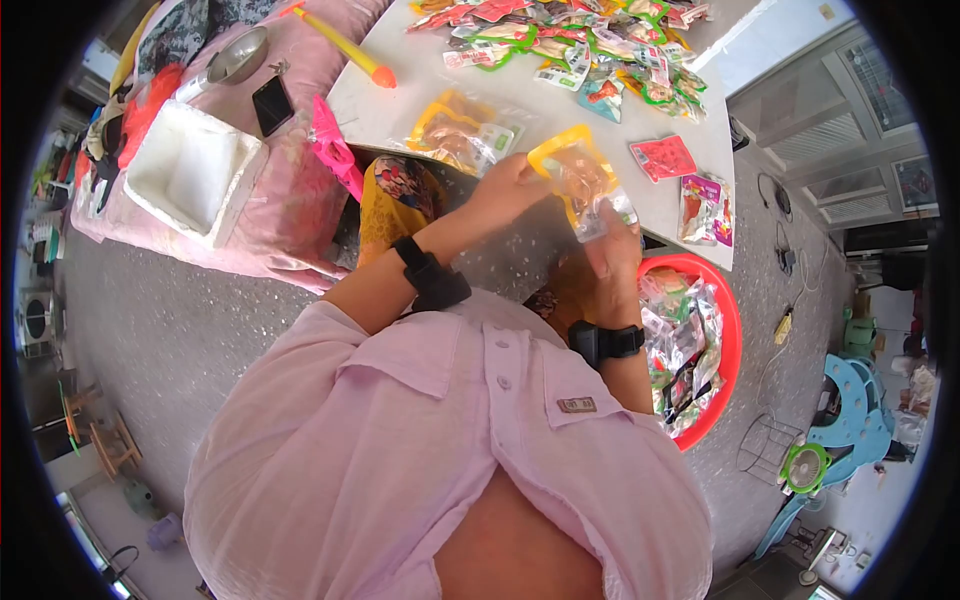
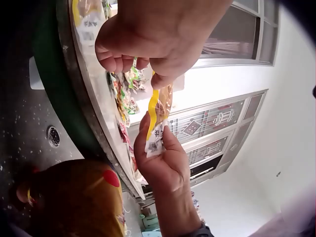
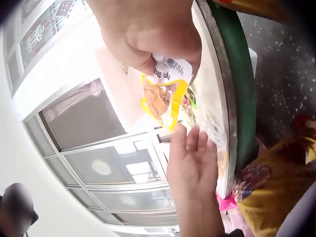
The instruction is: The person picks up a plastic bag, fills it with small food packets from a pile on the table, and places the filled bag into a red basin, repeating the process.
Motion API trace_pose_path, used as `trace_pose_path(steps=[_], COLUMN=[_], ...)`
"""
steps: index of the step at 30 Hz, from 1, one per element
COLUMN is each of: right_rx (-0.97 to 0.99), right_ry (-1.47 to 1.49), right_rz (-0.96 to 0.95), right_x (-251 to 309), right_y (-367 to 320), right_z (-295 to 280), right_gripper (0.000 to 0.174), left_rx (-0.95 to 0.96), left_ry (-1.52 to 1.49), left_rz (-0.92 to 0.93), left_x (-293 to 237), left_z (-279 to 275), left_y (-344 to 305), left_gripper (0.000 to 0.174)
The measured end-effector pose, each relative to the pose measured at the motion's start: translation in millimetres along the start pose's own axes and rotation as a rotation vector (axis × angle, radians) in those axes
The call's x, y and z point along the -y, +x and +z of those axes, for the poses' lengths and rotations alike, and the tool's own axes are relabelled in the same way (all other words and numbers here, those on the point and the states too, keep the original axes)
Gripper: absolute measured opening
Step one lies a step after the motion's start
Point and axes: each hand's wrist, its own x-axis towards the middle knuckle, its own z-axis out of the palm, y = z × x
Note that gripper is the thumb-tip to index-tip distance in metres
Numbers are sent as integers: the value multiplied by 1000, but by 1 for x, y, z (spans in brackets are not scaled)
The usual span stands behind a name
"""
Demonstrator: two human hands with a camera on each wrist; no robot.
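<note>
A clear vacuum-sealed food packet [image 1: 580, 178] with a yellow border and brown food inside is held up between both hands, near the table's front edge. My right hand [image 1: 613, 247] grips its white, printed lower end, with the thumb over the front. At the packet's upper corner, my left hand [image 1: 505, 190] pinches the yellow edge; its other fingers are loosely bent in the left wrist view. Brown pieces show through the packet's window [image 3: 158, 98] in the right wrist view. Similar yellow-edged packets [image 1: 455, 135] lie on the table left of the hands.
Many colourful food packets [image 1: 600, 50] are heaped at the table's back. A red packet [image 1: 663, 158] and a purple one [image 1: 703, 210] lie at right. Below stands a red basin [image 1: 733, 340] full of packets. A white foam box [image 1: 190, 180] rests on the pink-covered bed.
</note>
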Motion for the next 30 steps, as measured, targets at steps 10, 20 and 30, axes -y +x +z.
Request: trace_pose_path(steps=[10, 20, 30], right_rx=[-77, -67, 95], right_ry=[-34, -155, 16], right_rz=[20, 158, 308], right_x=[-14, -16, -37], right_y=[27, 36, 76], right_z=[-9, 11, 41], right_gripper=[21, 17, 21], left_rx=[-436, -458, -413], left_ry=[910, 581, 750], left_rz=[451, 406, 502], left_x=[37, 35, 15], left_z=[-11, -12, -16], left_y=[31, 32, 16], left_gripper=[20, 11, 9])
